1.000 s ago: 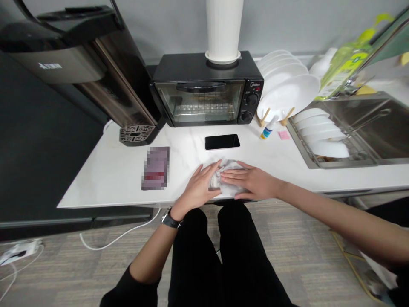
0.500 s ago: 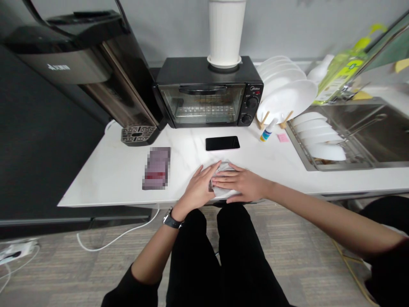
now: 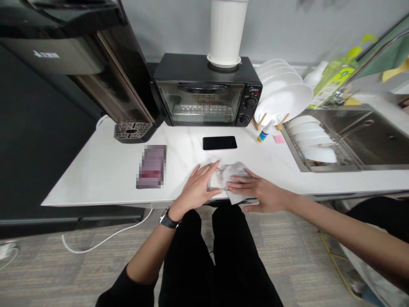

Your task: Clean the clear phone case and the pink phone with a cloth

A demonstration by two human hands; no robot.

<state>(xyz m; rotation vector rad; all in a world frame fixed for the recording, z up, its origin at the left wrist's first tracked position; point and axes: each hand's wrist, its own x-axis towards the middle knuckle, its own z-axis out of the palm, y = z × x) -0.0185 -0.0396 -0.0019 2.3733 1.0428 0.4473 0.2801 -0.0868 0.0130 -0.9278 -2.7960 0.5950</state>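
Observation:
At the counter's front edge, my right hand [image 3: 260,192] presses its fingers on a crumpled pale grey cloth [image 3: 238,170], part of which hangs past the edge. My left hand [image 3: 200,183] spreads thumb and fingers around a small, pale, clear-edged flat object [image 3: 215,181]. The cloth covers part of that object, so its kind cannot be made out. Behind the hands lies a black-screened phone [image 3: 220,143]. To the right stand a small bottle [image 3: 263,133] with a white top and a pink sticky note [image 3: 279,139]. A blurred-out purplish flat item [image 3: 151,166] lies left of my hands.
A black toaster oven [image 3: 206,100] carries a white ribbed pot [image 3: 227,34]. A water dispenser [image 3: 128,132] stands left. White plates [image 3: 284,102] sit in a wooden rack, beside the sink [image 3: 380,140] with bowls [image 3: 315,140]. A person's light clothing shows low right.
My right hand has slid right and toward me, drawing the cloth with it. More of the object by my left hand shows. The whole view has shifted slightly.

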